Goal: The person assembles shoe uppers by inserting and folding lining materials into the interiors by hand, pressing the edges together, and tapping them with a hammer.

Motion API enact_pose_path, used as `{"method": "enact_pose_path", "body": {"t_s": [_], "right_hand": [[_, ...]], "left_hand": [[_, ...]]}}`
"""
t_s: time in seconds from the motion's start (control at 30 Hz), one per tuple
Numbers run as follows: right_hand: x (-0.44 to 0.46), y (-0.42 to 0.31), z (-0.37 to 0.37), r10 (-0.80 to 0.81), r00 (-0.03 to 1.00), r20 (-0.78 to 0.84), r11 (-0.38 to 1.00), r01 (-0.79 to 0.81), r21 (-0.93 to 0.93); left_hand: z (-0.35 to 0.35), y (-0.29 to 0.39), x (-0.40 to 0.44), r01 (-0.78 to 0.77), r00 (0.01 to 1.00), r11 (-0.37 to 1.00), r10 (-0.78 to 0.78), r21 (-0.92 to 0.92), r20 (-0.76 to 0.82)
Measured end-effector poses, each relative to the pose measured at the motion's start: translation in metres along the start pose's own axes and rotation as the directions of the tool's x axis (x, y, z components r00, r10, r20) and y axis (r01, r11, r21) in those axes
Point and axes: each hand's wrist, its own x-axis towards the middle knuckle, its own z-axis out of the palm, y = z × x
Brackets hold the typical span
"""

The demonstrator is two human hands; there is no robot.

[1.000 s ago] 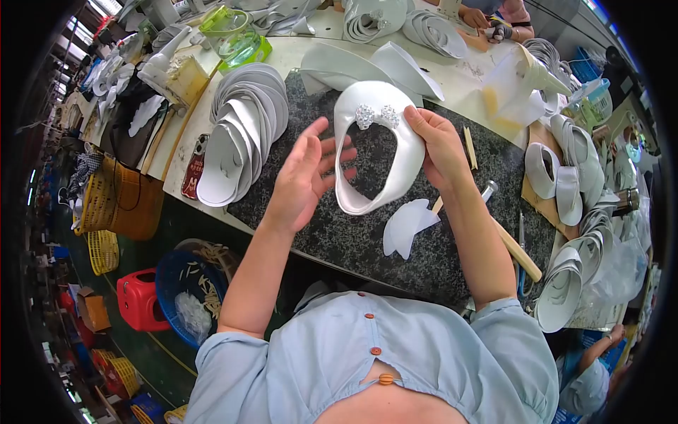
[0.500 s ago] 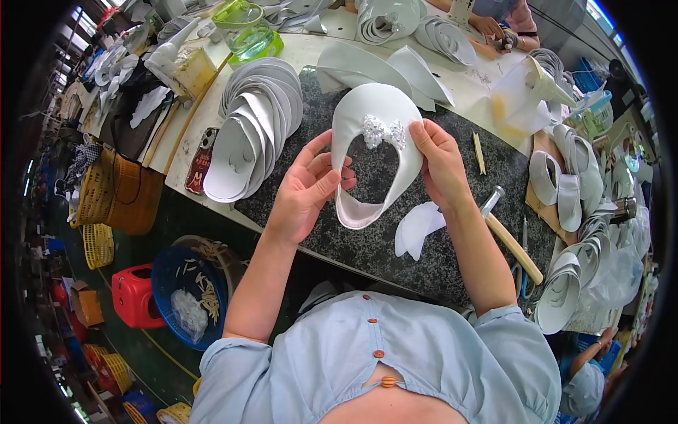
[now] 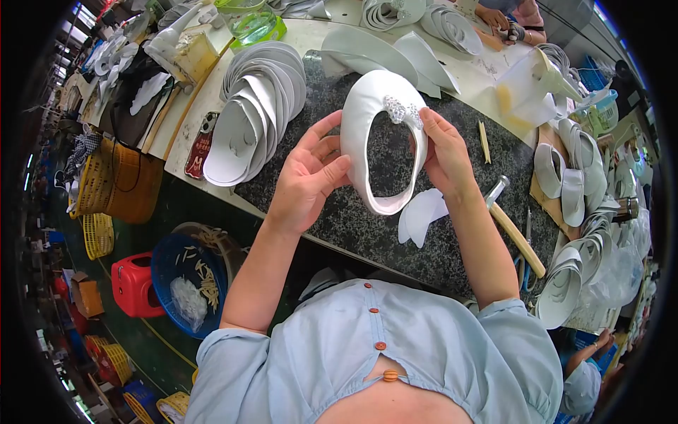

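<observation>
A white shoe upper point(image 3: 358, 141) with a sparkling rhinestone ornament point(image 3: 401, 110) at its opening is held up above a dark speckled slab. My right hand point(image 3: 450, 157) pinches its right edge beside the ornament, thumb in front. At the left edge, my left hand point(image 3: 305, 177) steadies it between thumb and fingers, the fingertips partly hidden behind. Below the upper, small white cut pieces point(image 3: 421, 215) lie on the slab point(image 3: 318, 219). A hammer point(image 3: 517, 237) with a wooden handle rests right of my right forearm.
Stacked white uppers point(image 3: 247, 131) stand at left beside a phone point(image 3: 201, 148). More white pieces point(image 3: 367, 49) lie behind the slab. Scissors point(image 3: 526, 261) are near the hammer, and a glue container point(image 3: 530, 88) is at back right. A blue basket point(image 3: 159, 283) stands on the floor. Another person's hands point(image 3: 498, 21) are at the far side.
The upper has turned, with its ornament shifting right and upward and its opening now seen more from the side. My left hand's fingers have moved from the opening to the outer left edge.
</observation>
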Motion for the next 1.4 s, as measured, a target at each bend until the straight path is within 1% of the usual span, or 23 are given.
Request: {"method": "enact_pose_path", "body": {"t_s": [0.13, 0.17, 0.23, 0.27, 0.3, 0.37, 0.53, 0.63, 0.67, 0.7, 0.73, 0.77, 0.83, 0.9, 0.97, 1.1, 1.13, 1.17, 1.2, 1.23, 1.27, 1.33, 1.4], "right_hand": [[-0.001, 0.007, 0.006, 0.159, 0.985, -0.065, 0.987, -0.158, 0.028], [0.007, 0.016, -0.004, 0.205, 0.978, -0.049, 0.979, -0.204, 0.015], [0.014, 0.03, -0.017, 0.278, 0.96, -0.022, 0.947, -0.27, 0.175], [0.017, 0.032, -0.022, 0.277, 0.958, 0.074, 0.941, -0.286, 0.183], [0.018, 0.036, -0.026, 0.275, 0.958, 0.078, 0.941, -0.285, 0.181], [0.009, 0.032, -0.008, 0.265, 0.96, -0.091, 0.942, -0.238, 0.235], [0.001, 0.019, 0.005, 0.219, 0.965, -0.141, 0.96, -0.187, 0.21], [-0.001, 0.015, 0.008, 0.117, 0.976, -0.183, 0.981, -0.085, 0.175], [-0.003, 0.013, 0.006, 0.078, 0.977, -0.199, 0.989, -0.05, 0.142], [-0.003, 0.011, 0.003, 0.082, 0.976, -0.201, 0.988, -0.054, 0.142], [-0.004, 0.01, -0.001, 0.025, 0.987, -0.16, 0.995, -0.009, 0.099], [-0.006, 0.01, -0.003, -0.027, 0.993, -0.117, 0.998, 0.034, 0.058], [-0.009, 0.006, 0.001, -0.035, 0.992, -0.124, 0.997, 0.043, 0.059], [-0.015, 0.005, 0.005, -0.138, 0.986, -0.096, 0.984, 0.148, 0.099], [-0.021, 0.002, 0.007, -0.163, 0.983, -0.087, 0.981, 0.171, 0.094], [-0.026, 0.001, -0.006, -0.341, 0.937, -0.073, 0.935, 0.33, -0.13], [-0.03, 0.0, -0.004, -0.603, 0.79, -0.111, 0.759, 0.525, -0.384], [-0.034, -0.001, -0.003, -0.816, 0.574, -0.062, 0.485, 0.624, -0.613], [-0.045, 0.0, -0.004, -0.866, 0.492, 0.093, 0.325, 0.693, -0.644], [-0.054, -0.007, -0.002, -0.79, 0.436, 0.431, 0.051, 0.747, -0.663], [-0.063, -0.013, 0.001, -0.597, 0.365, 0.714, -0.212, 0.787, -0.58], [-0.068, -0.003, 0.019, -0.449, 0.369, 0.814, -0.291, 0.801, -0.523], [-0.066, 0.005, 0.02, -0.405, 0.386, 0.829, -0.272, 0.815, -0.512]], "left_hand": [[0.002, -0.003, 0.0, -0.004, 0.999, 1.0, 0.004, 0.002, -0.038], [0.002, -0.003, 0.001, 0.031, 0.995, 0.999, -0.035, -0.04, -0.09], [0.002, -0.002, 0.003, 0.057, 0.988, 0.995, -0.068, -0.08, -0.138], [0.001, -0.002, 0.004, 0.069, 0.982, 0.991, -0.087, -0.111, -0.167], [0.0, -0.002, 0.005, 0.081, 0.975, 0.987, -0.108, -0.142, -0.196], [-0.005, -0.002, 0.006, 0.09, 0.974, 0.982, -0.122, -0.168, -0.192], [-0.016, -0.006, 0.004, 0.119, 0.967, 0.972, -0.16, -0.202, -0.197], [-0.014, -0.006, -0.001, 0.088, 0.983, 0.992, -0.101, -0.088, -0.156], [-0.013, -0.007, -0.003, -0.125, 0.988, 0.977, 0.138, 0.173, -0.066], [-0.011, -0.008, -0.004, -0.341, 0.938, 0.853, 0.339, 0.396, 0.078], [-0.015, 0.007, -0.009, -0.371, 0.929, 0.622, 0.262, 0.69, 0.262], [-0.01, 0.009, -0.012, -0.358, 0.934, 0.628, 0.253, 0.691, 0.254], [-0.003, 0.009, -0.013, -0.413, 0.898, 0.132, 0.223, 0.901, 0.379], [0.0, 0.004, -0.011, -0.413, 0.884, 0.075, 0.272, 0.908, 0.38], [0.001, 0.003, -0.014, -0.451, 0.809, -0.111, 0.367, 0.886, 0.458], [-0.001, 0.001, -0.015, -0.465, 0.737, -0.323, 0.374, 0.824, 0.562], [-0.001, 0.001, -0.017, -0.464, 0.741, -0.319, 0.372, 0.827, 0.559], [0.0, 0.003, -0.016, -0.461, 0.745, -0.341, 0.352, 0.819, 0.566], [0.001, 0.004, -0.015, -0.457, 0.751, -0.363, 0.332, 0.812, 0.571], [0.002, 0.003, -0.014, -0.456, 0.751, -0.361, 0.334, 0.813, 0.569], [0.002, 0.002, -0.013, -0.457, 0.744, -0.362, 0.345, 0.812, 0.573], [0.006, 0.002, -0.011, -0.462, 0.73, -0.369, 0.358, 0.806, 0.582], [0.014, 0.005, -0.012, -0.469, 0.743, -0.287, 0.382, 0.835, 0.549]]}}
